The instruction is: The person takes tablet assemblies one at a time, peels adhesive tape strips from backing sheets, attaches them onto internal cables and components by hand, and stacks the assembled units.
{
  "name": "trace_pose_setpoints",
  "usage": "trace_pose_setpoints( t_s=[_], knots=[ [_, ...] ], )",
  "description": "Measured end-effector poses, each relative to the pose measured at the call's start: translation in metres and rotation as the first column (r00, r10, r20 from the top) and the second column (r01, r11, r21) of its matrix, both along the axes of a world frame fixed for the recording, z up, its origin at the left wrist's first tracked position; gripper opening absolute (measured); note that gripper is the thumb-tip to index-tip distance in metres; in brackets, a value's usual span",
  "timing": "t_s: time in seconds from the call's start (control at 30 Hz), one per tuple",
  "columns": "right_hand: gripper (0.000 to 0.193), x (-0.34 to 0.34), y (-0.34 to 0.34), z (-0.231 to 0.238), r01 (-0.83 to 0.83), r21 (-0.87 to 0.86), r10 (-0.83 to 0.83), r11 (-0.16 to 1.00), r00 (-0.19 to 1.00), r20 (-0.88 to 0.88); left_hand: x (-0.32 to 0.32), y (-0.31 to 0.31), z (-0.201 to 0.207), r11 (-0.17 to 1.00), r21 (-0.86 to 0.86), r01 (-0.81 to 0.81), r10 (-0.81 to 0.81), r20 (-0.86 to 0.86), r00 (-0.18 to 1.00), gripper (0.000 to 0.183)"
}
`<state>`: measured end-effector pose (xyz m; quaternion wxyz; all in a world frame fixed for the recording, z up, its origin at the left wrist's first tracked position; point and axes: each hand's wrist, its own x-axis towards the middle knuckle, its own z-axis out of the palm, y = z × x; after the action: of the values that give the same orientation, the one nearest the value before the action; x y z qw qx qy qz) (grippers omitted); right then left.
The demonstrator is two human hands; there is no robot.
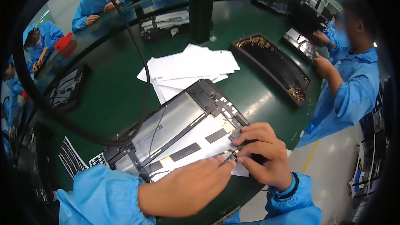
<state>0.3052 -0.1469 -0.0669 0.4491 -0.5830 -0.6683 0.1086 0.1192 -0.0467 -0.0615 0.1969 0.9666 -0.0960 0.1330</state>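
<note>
On the green tabletop (106, 100), an opened tablet (179, 118), slanting far-right, is being touched at its near-right edge by nearly pinched left hand (189, 185) and right hand (268, 152), holds unclear.

Shows silver, black and white on the flat device (177, 116), dark green on the tabletop (108, 108), black-dashed white on the sheet (71, 157), gold on small parts (255, 41), bright blue on the sleeves (102, 193).

Papers (189, 66) behind the device (180, 116), tray (273, 68) right of both.
</note>
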Motion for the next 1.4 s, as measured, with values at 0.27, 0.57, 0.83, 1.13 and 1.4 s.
trace_pose_setpoints(
  t_s=[0.27,0.57,0.83,1.13,1.4],
  knots=[
    [0.024,-0.046,-0.064,-0.014,0.214,-0.047,-0.214,0.976,0.977,0.020,-0.022,0.054,0.017,0.892,0.001,-0.453,0.453,0.003,0.892,0.033],
    [0.062,-0.134,-0.036,-0.026,0.431,0.027,-0.430,0.902,0.902,-0.021,-0.050,0.094,0.023,0.729,-0.123,-0.673,0.650,-0.183,0.738,0.053],
    [0.072,-0.181,0.040,0.024,-0.065,0.180,0.129,0.981,0.920,-0.370,-0.189,0.083,0.093,0.486,-0.122,-0.865,0.873,0.017,0.488,0.047],
    [0.080,-0.359,0.133,0.024,-0.532,0.182,0.562,0.827,0.785,-0.261,-0.426,0.078,0.083,-0.054,-0.340,-0.939,0.991,-0.137,-0.007,0.042],
    [0.082,-0.414,0.168,0.002,-0.620,0.023,0.620,0.784,0.783,-0.053,-0.462,0.092,0.048,-0.240,-0.218,-0.946,0.966,-0.155,-0.209,0.031]
  ],
)
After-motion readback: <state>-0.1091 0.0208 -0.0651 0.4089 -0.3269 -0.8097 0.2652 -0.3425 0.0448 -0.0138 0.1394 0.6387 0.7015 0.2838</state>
